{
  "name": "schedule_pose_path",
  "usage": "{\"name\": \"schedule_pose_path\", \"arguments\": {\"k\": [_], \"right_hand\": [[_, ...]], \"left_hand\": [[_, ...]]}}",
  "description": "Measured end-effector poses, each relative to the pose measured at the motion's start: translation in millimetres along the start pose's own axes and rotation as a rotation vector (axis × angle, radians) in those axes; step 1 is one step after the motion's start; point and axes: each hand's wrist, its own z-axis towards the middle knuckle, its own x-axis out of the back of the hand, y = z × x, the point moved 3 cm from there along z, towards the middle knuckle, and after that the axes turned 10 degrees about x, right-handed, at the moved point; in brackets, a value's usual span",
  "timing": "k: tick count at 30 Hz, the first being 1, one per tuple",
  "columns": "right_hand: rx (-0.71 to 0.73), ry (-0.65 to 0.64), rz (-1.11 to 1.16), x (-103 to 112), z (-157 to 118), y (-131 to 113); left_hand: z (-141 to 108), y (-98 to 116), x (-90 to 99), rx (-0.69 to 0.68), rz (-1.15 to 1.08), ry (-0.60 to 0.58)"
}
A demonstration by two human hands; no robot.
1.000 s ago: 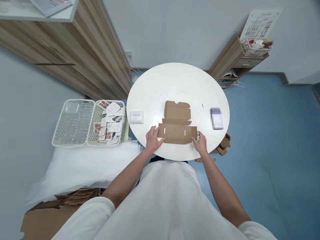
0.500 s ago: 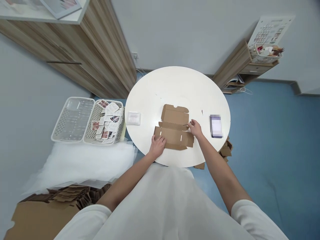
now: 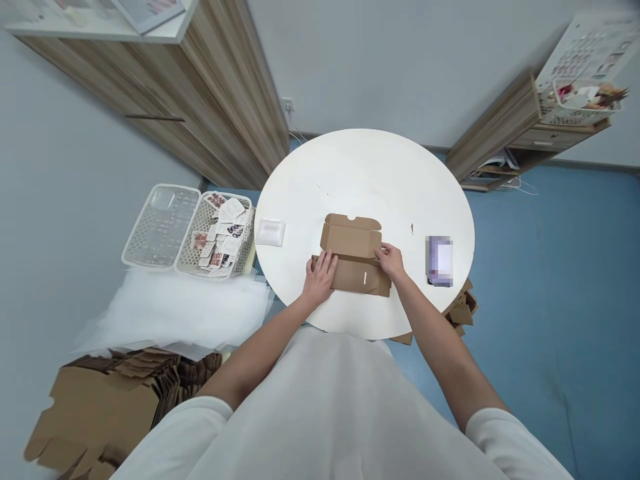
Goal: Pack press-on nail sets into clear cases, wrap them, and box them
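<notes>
A brown cardboard box blank (image 3: 351, 239) lies partly folded near the front of the white round table (image 3: 370, 173). My left hand (image 3: 320, 277) rests on its left side, fingers apart and pointing away from me. At the right side my right hand (image 3: 391, 260) has its thumb and fingers closed on the cardboard's edge, by the fold between the upper and lower panels. A slot shows in the lower panel. The upper panel has a notch in its far edge.
A clear plastic packet (image 3: 271, 233) is at the table's left, a blurred purple item (image 3: 440, 261) at its right. Two white baskets (image 3: 187, 270) stand left of the table, above white sheets (image 3: 175, 307) and stacked cardboard (image 3: 100, 407). More cardboard (image 3: 463, 310) is below right.
My left hand has moved up along the cardboard's left side and spread its fingers. The cardboard's near flap is now folded up, and its panels sit closer together. The view has shifted slightly.
</notes>
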Motion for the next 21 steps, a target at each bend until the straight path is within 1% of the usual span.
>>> {"name": "schedule_pose_path", "arguments": {"k": [5,6,8,9,10,11,12,14,15,16,18,19,21], "right_hand": [[-0.01,-0.126,-0.131,4.6,-10.8,-6.9],[0.009,-0.118,-0.183,5.9,-13.9,-9.4],[0.092,-0.039,-0.327,9.0,-22.9,-16.8],[0.161,0.002,-0.408,9.6,-29.2,-21.4],[0.246,0.015,-0.486,8.3,-36.7,-26.2],[0.341,-0.014,-0.558,4.8,-45.0,-30.3],[0.439,-0.089,-0.62,-0.8,-53.9,-33.1],[0.59,-0.298,-0.728,-15.3,-71.4,-33.4],[0.623,-0.372,-0.782,-21.8,-78.4,-31.3],[0.628,-0.414,-0.833,-27.1,-83.3,-28.2],[0.6,-0.437,-0.923,-34.8,-87.7,-21.6],[0.581,-0.432,-0.959,-37.2,-87.8,-18.8],[0.555,-0.42,-1.011,-40.2,-86.2,-14.7]], "left_hand": [[11.9,4.1,1.0,-0.04,0.055,-0.043],[12.8,4.6,0.1,-0.048,0.051,-0.046],[13.0,5.2,-2.0,-0.056,0.038,-0.046],[12.5,5.3,-3.0,-0.058,0.033,-0.044],[11.7,5.5,-3.9,-0.06,0.03,-0.042],[10.9,5.7,-4.7,-0.062,0.028,-0.042],[10.0,6.3,-5.3,-0.067,0.025,-0.043],[8.1,8.2,-5.6,-0.082,0.015,-0.044],[7.0,9.3,-5.4,-0.091,0.009,-0.042],[5.4,10.0,-5.0,-0.097,0.002,-0.038],[0.3,7.8,-4.7,-0.076,-0.016,-0.027],[-3.5,3.8,-5.3,-0.038,-0.033,-0.02],[-13.7,-11.5,-8.6,0.103,-0.097,0.006]]}}
